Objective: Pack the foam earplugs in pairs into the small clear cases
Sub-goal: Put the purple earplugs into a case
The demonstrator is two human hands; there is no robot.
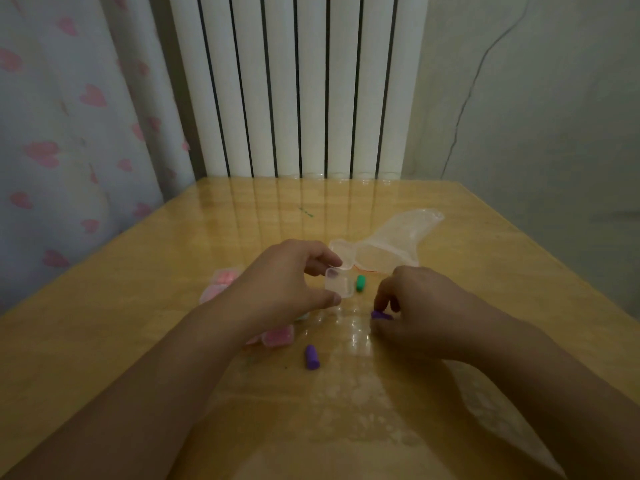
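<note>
Our left hand [294, 278] pinches a small clear case [339, 286] between thumb and forefinger, the lid [343, 254] swung open toward the far side. We judge this grip is for steadying: the case is light and would likely skate on the glossy table [173, 271] when an earplug is pushed in. The open mouth faces up and slightly toward our right hand, which suits loading from that side. The case looks empty, though the clear plastic makes that hard to confirm.

Our right hand [412, 306] is curled down on the table, fingertips closed around a purple earplug [379, 315]. Only one end shows past the fingers; the visible part suggests its long axis runs roughly left-right, flat on the table. Whether it is already lifted we cannot tell.

A second purple earplug [311, 356] lies loose nearer to us, long axis pointing away from us, slightly tilted. We take it as the mate for this pair. A green earplug [361, 283] lies just beside the case on its right, long axis also running near-far.

Cases with pink contents [277, 336] sit under and behind the left forearm, likely finished ones set aside. A crumpled clear bag [398, 244] lies beyond the lid, mouth toward us, probably the supply pouch.

Step in hand, by our judgement: picking up the first purple plug to drop into the held case.
</note>
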